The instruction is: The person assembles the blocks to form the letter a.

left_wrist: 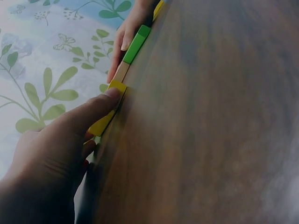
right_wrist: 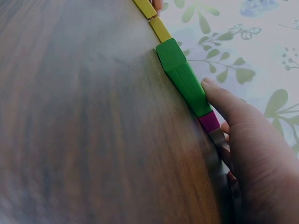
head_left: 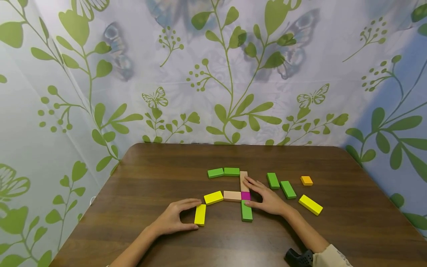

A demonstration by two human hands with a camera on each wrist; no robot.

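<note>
My left hand holds a yellow block by its two ends, thumb at the near end and fingers at the far end. The left wrist view shows my thumb against that yellow block. My right hand rests over a row of blocks, its fingers spread. Its fingertips touch an upright-running beige block, while the thumb lies by a small magenta block and a green block. In the right wrist view the thumb is beside the green block. Some fingertips are hidden.
A second beige block and a yellow block lie between the hands. Two green blocks join the row's far end. Right of my right hand lie two green blocks, an orange block and a yellow block.
</note>
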